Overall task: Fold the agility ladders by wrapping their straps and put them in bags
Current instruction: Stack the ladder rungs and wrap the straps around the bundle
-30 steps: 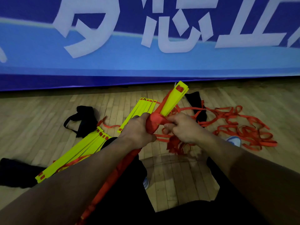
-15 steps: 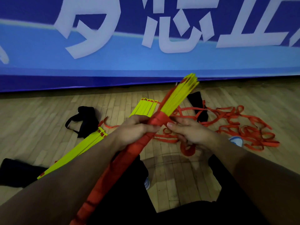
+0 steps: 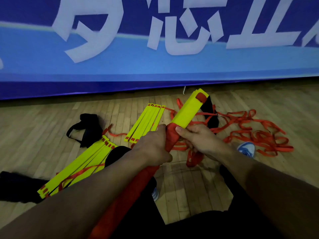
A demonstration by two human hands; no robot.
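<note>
Gripping the strap-wrapped ladder bundle [image 3: 187,111], your left hand [image 3: 153,147] clamps it; your right hand [image 3: 198,140] pinches its red strap [image 3: 170,138].

Bare floor [image 3: 34,131] lies open at the left of the frame and along the far right edge. Loose red straps [image 3: 255,133] sprawl across the right centre, blocking a low pass there. Yellow rungs [image 3: 81,168] fan over the lower left, with a black bag [image 3: 89,128] just behind them. The blue banner [image 3: 155,66] closes off the top.
</note>
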